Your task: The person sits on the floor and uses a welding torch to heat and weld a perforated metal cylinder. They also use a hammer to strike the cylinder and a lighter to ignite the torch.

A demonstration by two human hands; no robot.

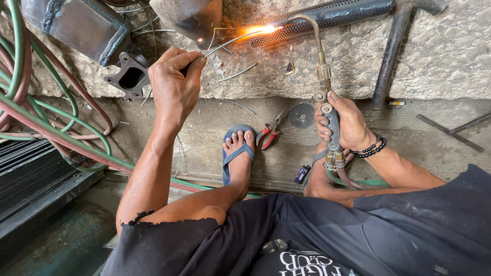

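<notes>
Two hands work over a rough stone slab (440,56). The left hand (174,84) pinches a thin metal wire (230,42) between thumb and fingers. The wire runs far and to the right, up to a bright orange flame (261,29). The right hand (342,120) is wrapped tight around the handle of a gas torch (323,71). The torch's bent tip points at the flame, right beside a dark metal tube with many small holes (327,18) that lies on the slab. A black bead bracelet (372,148) sits on the right wrist. Near the person, a foot in a blue sandal (236,153) rests on the ground. Red pliers (268,134) lie just right of the foot. Green and red hoses (56,128) curl on the left.
</notes>
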